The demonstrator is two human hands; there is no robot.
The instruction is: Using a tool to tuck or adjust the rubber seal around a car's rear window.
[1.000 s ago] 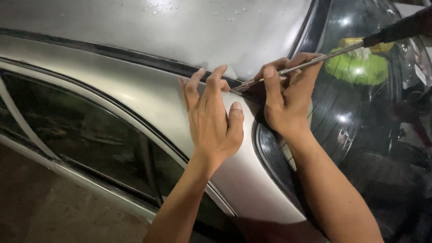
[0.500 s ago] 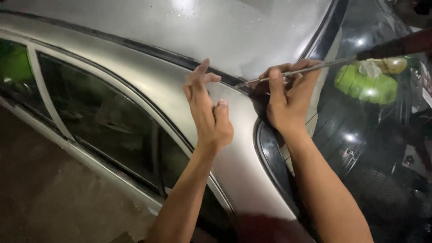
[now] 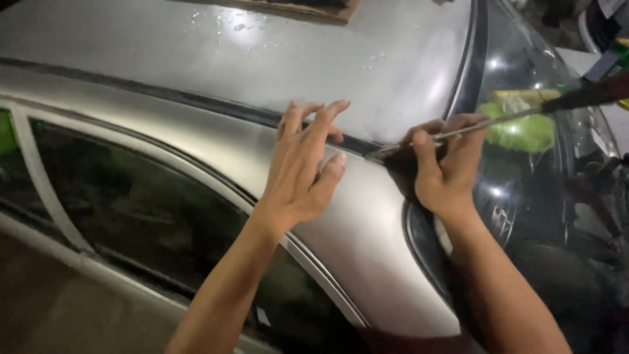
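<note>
My left hand [image 3: 303, 164] rests on the silver pillar [image 3: 354, 223] of a car, fingers spread and fingertips on the black roof trim strip [image 3: 196, 99]. My right hand [image 3: 442, 164] grips the thin metal shaft of a long screwdriver [image 3: 498, 122]. Its tip sits at the end of the trim strip, just right of my left fingers. The dark handle runs off toward the upper right.
The silver roof [image 3: 295, 52] carries water drops. A dark side window [image 3: 131, 216] lies at lower left, and the curved rear glass [image 3: 524, 196] at right reflects lights. A green object [image 3: 521, 131] shows behind the glass. A cardboard piece [image 3: 295, 8] lies on the far roof edge.
The view shifted slightly. My left hand spread its fingers and moved up to the trim strip. My right hand kept the screwdriver at the same spot.
</note>
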